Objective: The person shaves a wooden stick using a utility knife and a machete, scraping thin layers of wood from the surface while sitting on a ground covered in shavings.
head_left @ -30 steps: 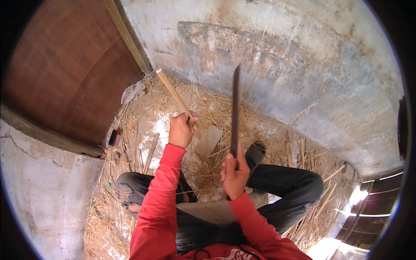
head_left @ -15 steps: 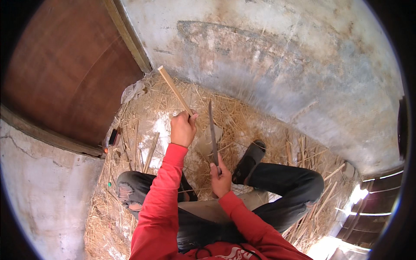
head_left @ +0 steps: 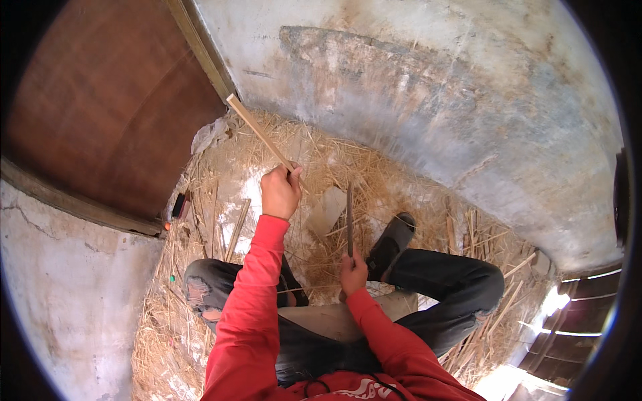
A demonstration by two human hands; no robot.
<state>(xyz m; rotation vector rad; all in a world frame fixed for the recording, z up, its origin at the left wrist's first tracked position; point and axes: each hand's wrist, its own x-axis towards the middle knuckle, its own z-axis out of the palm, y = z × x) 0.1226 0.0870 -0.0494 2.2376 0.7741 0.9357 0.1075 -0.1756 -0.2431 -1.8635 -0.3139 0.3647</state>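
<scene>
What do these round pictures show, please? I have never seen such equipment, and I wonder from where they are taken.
No machine is working here, only a person in red sleeves. All pictures come from one camera worn on the head, looking down; its wide lens bends straight edges. The left hand holds a pale wooden stick. The right hand grips a long dark blade. Below lie straw and loose sticks, near a stained wall.

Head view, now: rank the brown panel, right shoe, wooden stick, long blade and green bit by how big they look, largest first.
1. Brown panel
2. Right shoe
3. Wooden stick and long blade: both thin, too alike to rank
4. Green bit
</scene>
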